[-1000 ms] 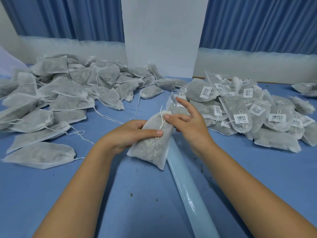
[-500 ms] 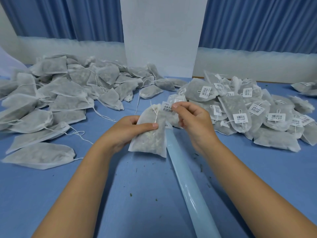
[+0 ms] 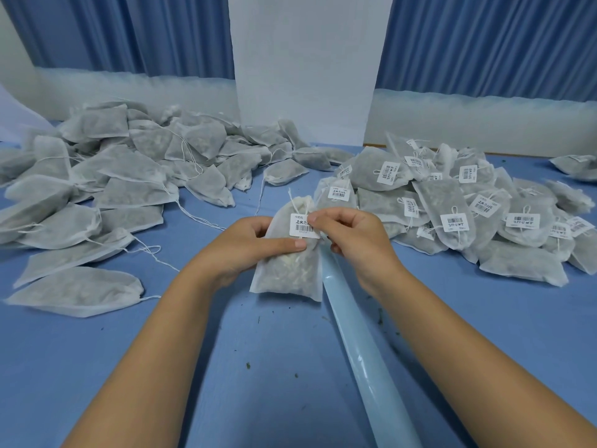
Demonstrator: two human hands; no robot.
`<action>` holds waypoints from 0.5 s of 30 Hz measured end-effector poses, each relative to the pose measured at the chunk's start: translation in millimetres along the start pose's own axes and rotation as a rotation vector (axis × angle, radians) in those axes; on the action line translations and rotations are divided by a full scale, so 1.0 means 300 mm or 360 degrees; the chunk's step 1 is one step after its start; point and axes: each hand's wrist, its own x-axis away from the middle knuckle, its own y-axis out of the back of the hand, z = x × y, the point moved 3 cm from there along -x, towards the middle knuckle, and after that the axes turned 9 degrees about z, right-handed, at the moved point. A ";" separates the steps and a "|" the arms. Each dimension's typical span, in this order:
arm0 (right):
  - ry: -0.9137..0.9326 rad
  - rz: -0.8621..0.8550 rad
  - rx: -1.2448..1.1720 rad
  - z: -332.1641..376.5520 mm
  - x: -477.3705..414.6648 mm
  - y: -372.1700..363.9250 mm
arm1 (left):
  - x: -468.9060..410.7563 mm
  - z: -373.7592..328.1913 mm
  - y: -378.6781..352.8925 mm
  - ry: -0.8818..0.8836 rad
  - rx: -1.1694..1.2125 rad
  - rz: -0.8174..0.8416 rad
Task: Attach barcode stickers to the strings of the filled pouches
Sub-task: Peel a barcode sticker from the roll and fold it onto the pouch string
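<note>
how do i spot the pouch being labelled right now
Find the pale blue strip crossing the blue table. At its far end, the pouch is the only one off the piles, gripped by the left hand, right hand pinching its sticker.

Bare blue counter (image 3: 106, 376) gives passage along the near edge and up a narrow lane between two heaps. A sprawling heap of unlabelled grey mesh pouches (image 3: 129, 189), strings trailing, blocks the left; a heap of barcode-labelled pouches (image 3: 517, 253) blocks the right. A glossy pale-blue strip (image 3: 365, 360) crosses the near middle.
</note>
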 end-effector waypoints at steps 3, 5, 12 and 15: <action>0.0062 -0.0006 0.0159 -0.002 0.002 -0.005 | 0.000 -0.002 0.000 -0.0022 0.0002 0.0003; 0.0127 -0.0022 0.0251 -0.004 0.003 -0.006 | 0.001 -0.004 -0.003 -0.0024 -0.0022 -0.0023; 0.0243 -0.0054 0.0303 -0.002 0.002 -0.007 | -0.006 -0.004 -0.007 0.0037 0.0024 -0.0136; 0.0231 -0.0086 0.0298 0.001 0.003 -0.006 | -0.008 0.005 0.004 0.0029 -0.0011 -0.0185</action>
